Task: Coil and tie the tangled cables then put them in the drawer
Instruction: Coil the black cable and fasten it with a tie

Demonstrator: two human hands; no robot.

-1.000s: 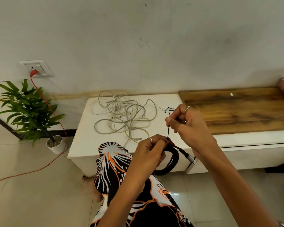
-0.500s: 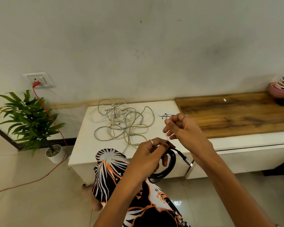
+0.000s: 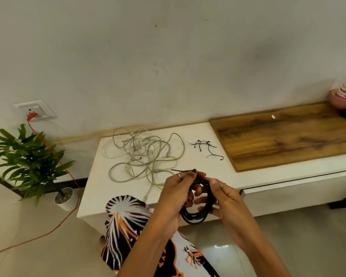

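Tying step. My left hand [image 3: 177, 188] pinches the tie [image 3: 183, 171] atop the black coil [image 3: 200, 208]; my right hand [image 3: 224, 198] grips the coil's rim, off the bench [image 3: 100, 188] front. Next: cinch it. Grey tangle [image 3: 142, 154] waits behind.

Evenly and softly lit, without hard shadows. A faint shadow band under the overhang of the long white cabinet top [image 3: 288, 174]. A small bright glare patch on the glossy pale floor tiles [image 3: 221, 246]. Strong wide-angle bending toward the edges. Slightly soft focus throughout, compression smearing fine detail.
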